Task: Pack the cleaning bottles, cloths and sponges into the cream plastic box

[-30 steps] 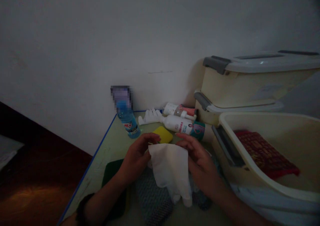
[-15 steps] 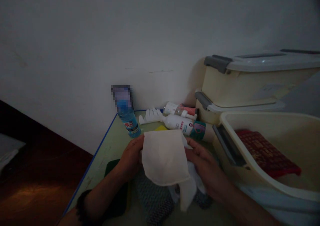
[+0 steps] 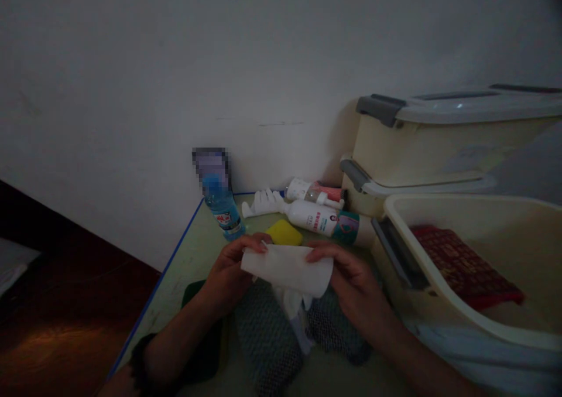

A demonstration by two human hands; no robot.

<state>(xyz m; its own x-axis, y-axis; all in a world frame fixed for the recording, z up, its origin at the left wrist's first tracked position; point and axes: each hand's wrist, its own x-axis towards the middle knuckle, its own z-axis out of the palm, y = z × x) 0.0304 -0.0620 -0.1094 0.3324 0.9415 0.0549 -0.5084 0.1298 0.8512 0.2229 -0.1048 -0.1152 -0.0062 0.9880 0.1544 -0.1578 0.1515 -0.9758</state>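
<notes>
A white glove is stretched between both hands over the near part of the table, its cuff spread wide and its fingers hanging below. My left hand pinches the left edge of the cuff. At the right edge, my right hand grips the cuff with the thumb on top. Beneath the glove lies a grey-green knitted cloth, partly covered. Just beyond the hands is a yellow sponge-like block.
Behind stand a blue liquid bottle, another white glove, a lying white bottle and a clear pump bottle. An open cream bin holding a red packet stands right, near stacked lidded boxes. A dark green item lies left.
The glove's cuff, which stood up as a broad panel, is now lower and flattened between my hands. My fingers have come onto its upper edge, and the yellow block shows more fully.
</notes>
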